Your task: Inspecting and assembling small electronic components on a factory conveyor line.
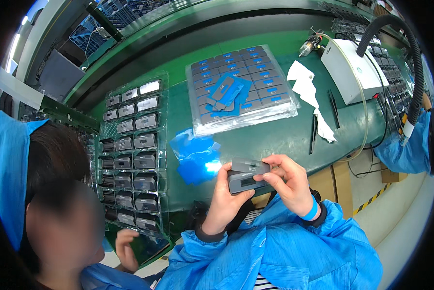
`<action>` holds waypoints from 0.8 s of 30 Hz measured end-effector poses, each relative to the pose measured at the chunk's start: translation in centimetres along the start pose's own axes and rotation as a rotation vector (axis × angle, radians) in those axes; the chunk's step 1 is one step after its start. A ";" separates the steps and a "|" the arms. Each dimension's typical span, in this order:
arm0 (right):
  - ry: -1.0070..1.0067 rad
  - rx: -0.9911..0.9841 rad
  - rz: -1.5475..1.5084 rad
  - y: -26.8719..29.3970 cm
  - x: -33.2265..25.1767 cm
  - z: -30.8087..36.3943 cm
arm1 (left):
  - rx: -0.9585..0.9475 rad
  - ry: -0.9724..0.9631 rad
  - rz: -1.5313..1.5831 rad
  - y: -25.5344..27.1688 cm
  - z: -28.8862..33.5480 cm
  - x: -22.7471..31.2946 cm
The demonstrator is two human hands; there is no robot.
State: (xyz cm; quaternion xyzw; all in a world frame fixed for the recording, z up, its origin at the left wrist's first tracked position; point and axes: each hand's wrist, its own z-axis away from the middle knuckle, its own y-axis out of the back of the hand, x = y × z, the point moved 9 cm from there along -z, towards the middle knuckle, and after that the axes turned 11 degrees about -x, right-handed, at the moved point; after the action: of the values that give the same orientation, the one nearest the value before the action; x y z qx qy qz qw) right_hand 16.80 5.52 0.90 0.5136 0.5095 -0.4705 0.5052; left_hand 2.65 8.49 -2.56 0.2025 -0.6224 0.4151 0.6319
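Observation:
Near the table's front edge my left hand (226, 203) is closed around a dark grey plastic housing (246, 183) with a small dark window in its face. My right hand (290, 182) pinches the right end of a thin dark grey cover plate (250, 166) between thumb and fingers. The plate lies along the housing's upper side, tilted a little; whether it is seated there I cannot tell. Crumpled blue film (195, 154) lies on the table beyond my left hand.
A tray of similar housings (145, 161) stands left. Stacked trays of grey plates (270, 82) carry loose film-backed plates (224, 94). Right are white cloth (305, 89), tweezers (314, 134), a white box machine (354, 72) and a black hose (396, 19). A co-worker's hand (126, 249) is at lower left.

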 end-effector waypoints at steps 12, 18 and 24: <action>0.101 0.176 -0.047 3.8 -0.6 0.8 | 0.011 0.062 0.275 0.6 0.1 -1.2; 0.102 0.198 -0.018 4.4 -0.8 1.1 | -0.001 0.073 0.318 0.4 0.0 -1.4; 0.110 0.192 0.003 4.3 -0.6 1.1 | -0.017 0.089 0.357 0.3 0.2 -1.4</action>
State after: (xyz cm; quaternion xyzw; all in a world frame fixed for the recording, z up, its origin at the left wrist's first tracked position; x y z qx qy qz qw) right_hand 21.09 4.47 1.62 0.5854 0.4883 -0.4877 0.4255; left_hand 2.50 8.16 -3.94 0.0649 -0.6232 0.5239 0.5770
